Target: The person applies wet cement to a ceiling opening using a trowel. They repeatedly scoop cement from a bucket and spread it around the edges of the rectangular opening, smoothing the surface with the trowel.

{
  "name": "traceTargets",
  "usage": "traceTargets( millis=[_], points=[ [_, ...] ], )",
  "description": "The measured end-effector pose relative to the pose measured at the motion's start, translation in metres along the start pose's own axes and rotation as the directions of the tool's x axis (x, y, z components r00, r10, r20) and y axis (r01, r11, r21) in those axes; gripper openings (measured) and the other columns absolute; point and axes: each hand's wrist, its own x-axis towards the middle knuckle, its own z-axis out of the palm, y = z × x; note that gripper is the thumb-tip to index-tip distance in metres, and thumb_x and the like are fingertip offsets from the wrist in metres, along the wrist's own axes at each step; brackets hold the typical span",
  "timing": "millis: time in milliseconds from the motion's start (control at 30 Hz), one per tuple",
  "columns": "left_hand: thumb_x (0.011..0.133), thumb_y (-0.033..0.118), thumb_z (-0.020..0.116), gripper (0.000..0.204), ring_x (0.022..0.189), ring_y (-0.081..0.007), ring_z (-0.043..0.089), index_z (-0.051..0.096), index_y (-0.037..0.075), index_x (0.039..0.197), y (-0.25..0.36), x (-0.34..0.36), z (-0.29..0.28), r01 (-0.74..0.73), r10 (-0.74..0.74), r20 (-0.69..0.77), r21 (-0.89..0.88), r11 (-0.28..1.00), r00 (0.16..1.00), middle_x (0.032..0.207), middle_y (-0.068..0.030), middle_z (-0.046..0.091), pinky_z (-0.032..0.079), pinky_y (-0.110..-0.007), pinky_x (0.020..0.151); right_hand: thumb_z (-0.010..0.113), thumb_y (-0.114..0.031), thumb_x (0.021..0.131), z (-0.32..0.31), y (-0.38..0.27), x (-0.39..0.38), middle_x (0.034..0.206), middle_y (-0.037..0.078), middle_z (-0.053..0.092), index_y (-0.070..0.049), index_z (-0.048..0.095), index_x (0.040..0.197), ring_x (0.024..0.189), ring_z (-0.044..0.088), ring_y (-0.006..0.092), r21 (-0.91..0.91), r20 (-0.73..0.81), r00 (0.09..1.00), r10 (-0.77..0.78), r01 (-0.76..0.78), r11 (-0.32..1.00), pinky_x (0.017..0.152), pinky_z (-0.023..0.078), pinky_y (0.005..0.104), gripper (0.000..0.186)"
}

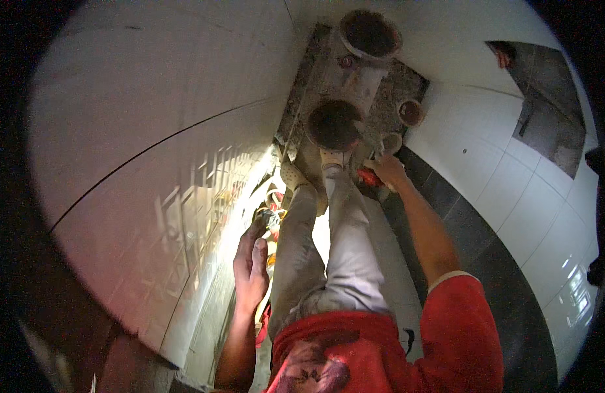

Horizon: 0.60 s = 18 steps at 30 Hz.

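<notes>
My right hand reaches forward past my right knee, its fingers closed at a small pale cup; their exact hold is hard to see in the dim light. Just left of that hand lies a red object, its kind unclear. A dark round bucket stands beyond my feet, left of the cup. Beside my left leg, my left hand is held with fingers stretched out and nothing visible in it. Past its fingertips is a tangle of wires in bright light.
A second bucket with dark contents stands at the far end. Near the right wall is a small reddish-brown pot. A white wall rises close on my left; white tiles above a dark tile band line the right.
</notes>
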Motion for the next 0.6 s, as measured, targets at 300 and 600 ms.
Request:
traceTargets(
  millis=[300, 600],
  points=[
    [0.104, 0.035, 0.047, 0.052, 0.125, -0.0265, 0.054, 0.049, -0.003, 0.14, -0.157, 0.085, -0.005, 0.301, -0.293, -0.082, 0.11, 0.947, 0.953, 0.137, -0.0197, 0.056, 0.039, -0.037, 0.108, 0.06, -0.017, 0.088, 0.053, -0.103, 0.188, 0.099, 0.022, 0.067, 0.002, 0.064, 0.11, 0.087, 0.067, 0.035, -0.354, -0.03, 0.998, -0.049, 0.035, 0.935, 0.077, 0.055, 0.0486, 0.029],
    [0.104, 0.032, 0.045, 0.049, 0.129, -0.0301, 0.052, 0.051, -0.003, 0.139, -0.212, 0.108, -0.029, 0.303, -0.297, -0.062, 0.221, 0.927, 0.953, 0.139, -0.0209, 0.055, 0.038, -0.039, 0.109, 0.053, -0.011, 0.095, 0.066, -0.088, 0.094, 0.093, 0.026, 0.065, 0.009, 0.046, 0.128, 0.082, 0.069, 0.0367, -0.279, -0.154, 0.986, -0.063, 0.018, 0.96, 0.069, 0.056, 0.0471, 0.04]
  ],
)
